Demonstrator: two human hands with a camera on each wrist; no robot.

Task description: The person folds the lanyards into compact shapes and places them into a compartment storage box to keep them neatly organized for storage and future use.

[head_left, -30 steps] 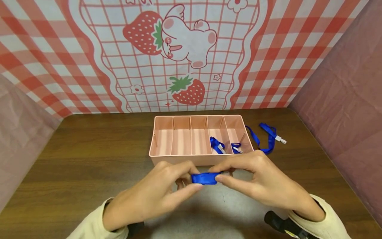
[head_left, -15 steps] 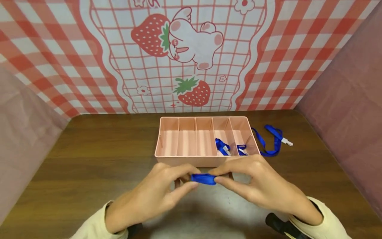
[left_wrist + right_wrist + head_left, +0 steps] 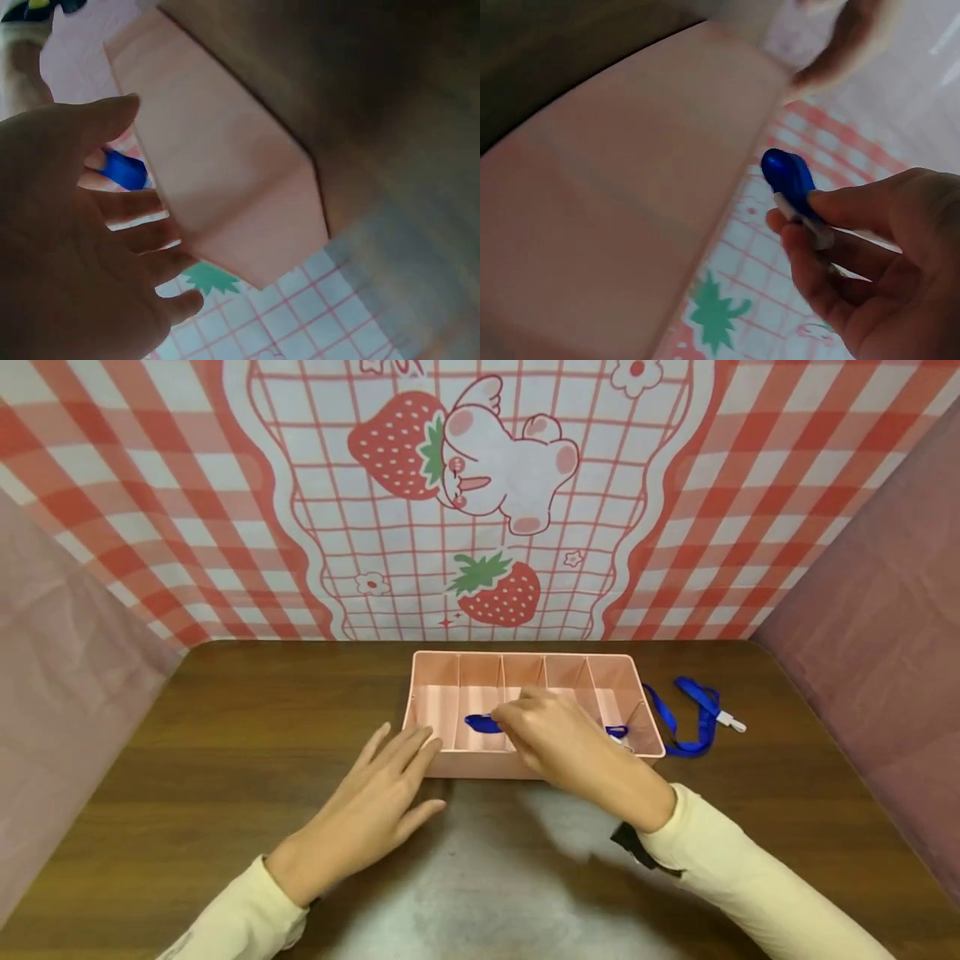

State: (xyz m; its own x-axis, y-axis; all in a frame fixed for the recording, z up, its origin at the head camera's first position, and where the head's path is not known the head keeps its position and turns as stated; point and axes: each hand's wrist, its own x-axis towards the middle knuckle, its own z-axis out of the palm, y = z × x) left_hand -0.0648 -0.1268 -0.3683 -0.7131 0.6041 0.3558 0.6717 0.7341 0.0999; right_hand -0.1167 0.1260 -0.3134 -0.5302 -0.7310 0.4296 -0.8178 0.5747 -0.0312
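My right hand (image 3: 558, 747) pinches a folded blue lanyard (image 3: 482, 724) between thumb and fingers over the pink divided box (image 3: 480, 765). In the head view the lanyard hangs at the second compartment from the left; how deep it is I cannot tell. The right wrist view shows the lanyard's white clip (image 3: 810, 225) by the fingertips. My left hand (image 3: 371, 806) has its fingers spread at the box's front left corner, fingertips at the rim. Another blue lanyard (image 3: 617, 732) lies in the rightmost compartment. My right hand hides part of the compartments.
To the right of the box a loose blue lanyard (image 3: 705, 718) with a white clip lies on the wooden table (image 3: 247, 727). A checked strawberry cloth (image 3: 495, 593) hangs behind, and plain pinkish cloth (image 3: 885, 568) stands at the sides.
Both hands held the folded lanyard in front of the box. My left hand has let go and moved left to the rim; my right hand has carried the lanyard forward over the box.
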